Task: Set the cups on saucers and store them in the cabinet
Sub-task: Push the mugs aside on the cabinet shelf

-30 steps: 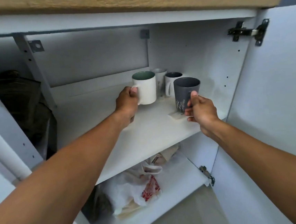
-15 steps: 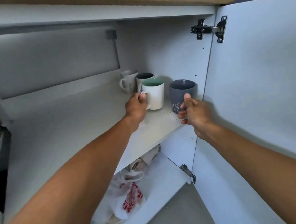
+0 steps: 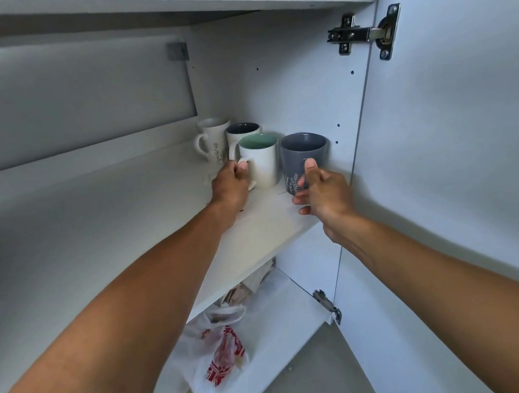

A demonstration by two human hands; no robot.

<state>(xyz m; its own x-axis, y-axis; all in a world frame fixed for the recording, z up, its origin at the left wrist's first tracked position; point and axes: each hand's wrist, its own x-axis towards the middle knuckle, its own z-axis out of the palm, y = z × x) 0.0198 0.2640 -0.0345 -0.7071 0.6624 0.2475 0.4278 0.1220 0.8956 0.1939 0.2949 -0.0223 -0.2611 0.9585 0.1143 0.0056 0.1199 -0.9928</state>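
White mug (image 3: 263,167), handle gripped by left hand (image 3: 230,188); grey mug (image 3: 303,157), side clasped by right hand (image 3: 321,195). Both probably rigid, slick, chip-prone; handles offer the surest hold.

crumpled plastic bag (image 3: 218,357), metal door hinge (image 3: 363,32)

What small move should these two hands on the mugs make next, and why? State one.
Probably release both and withdraw. The left hand grips the handle of the white ceramic mug with a green inside, the right hand holds the grey leaf-patterned mug; both appear to stand upright on the white cabinet shelf.
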